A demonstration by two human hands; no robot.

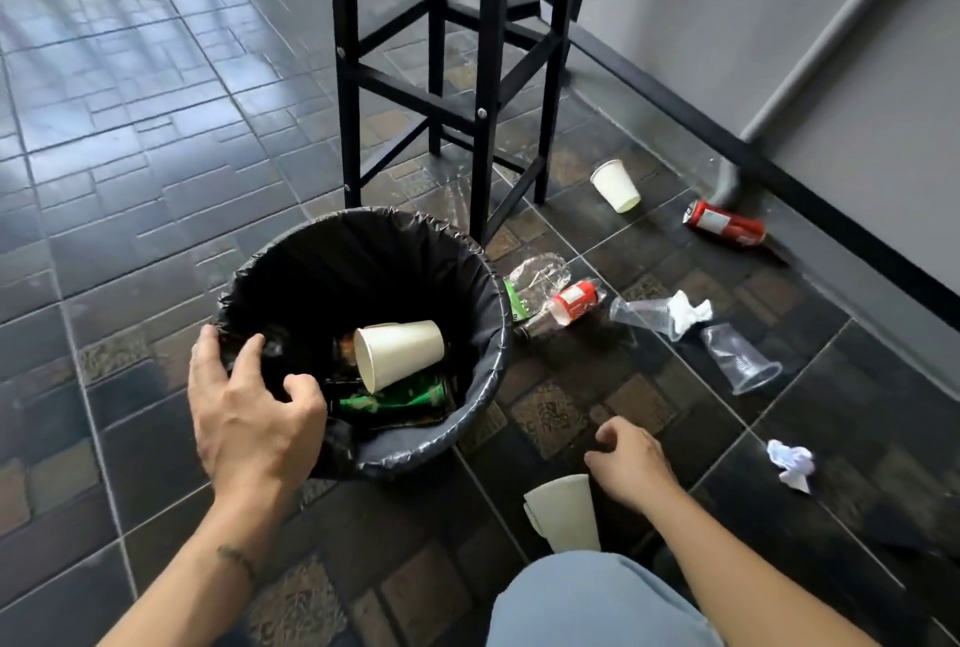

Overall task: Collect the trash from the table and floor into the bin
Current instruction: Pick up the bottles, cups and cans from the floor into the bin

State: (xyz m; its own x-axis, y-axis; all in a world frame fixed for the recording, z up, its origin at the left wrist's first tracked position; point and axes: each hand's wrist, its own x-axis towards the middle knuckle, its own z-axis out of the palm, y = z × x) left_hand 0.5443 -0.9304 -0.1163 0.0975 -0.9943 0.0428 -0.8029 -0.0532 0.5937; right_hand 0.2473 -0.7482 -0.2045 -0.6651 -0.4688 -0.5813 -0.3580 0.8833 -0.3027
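Observation:
A round bin (483,324) lined with a black bag stands on the tiled floor. Inside it lie a white paper cup (400,352) and a green can (395,399). My left hand (249,402) rests on the bin's near-left rim, fingers curled over the bag. My right hand (631,464) hovers low over the floor, fingers loosely curled, holding nothing. A flattened paper cup (563,511) lies just left of it. Beside the bin lie a crushed clear bottle (537,277) and a red can (574,300).
More litter on the floor: a white paper cup (615,186), a red can (724,223) by the wall, two clear plastic cups (740,360), crumpled white paper (792,462). A black stool frame (447,74) stands behind the bin. My knee (587,599) is at the bottom.

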